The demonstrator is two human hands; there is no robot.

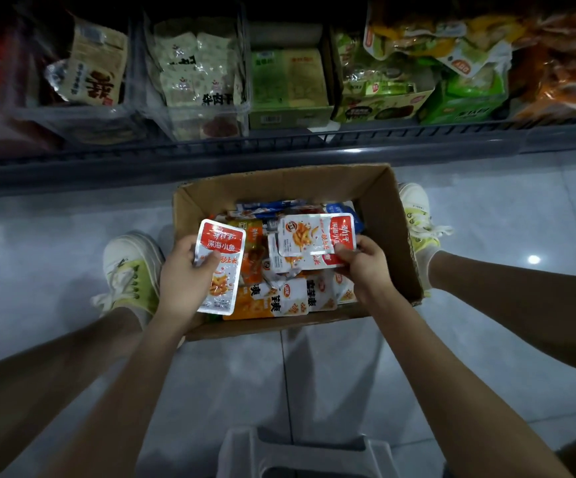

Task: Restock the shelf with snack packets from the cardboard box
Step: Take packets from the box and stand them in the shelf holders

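Note:
An open cardboard box [379,201] sits on the floor between my feet, filled with several snack packets [272,298] in orange, white and blue. My left hand [179,274] grips a red-and-silver snack packet [222,250] upright over the box's left edge, thumb across its front. My right hand [365,262] pinches a second red-and-silver packet [309,238] lying sideways above the pile. The shelf [279,146] runs across the top of the view, its dark rail just beyond the box.
On the shelf stand clear bins [193,119] and open cartons [290,115] of packaged snacks, green and orange bags at the right. My shoes [131,267] flank the box on the pale tiled floor. A grey plastic stool [300,453] is under me.

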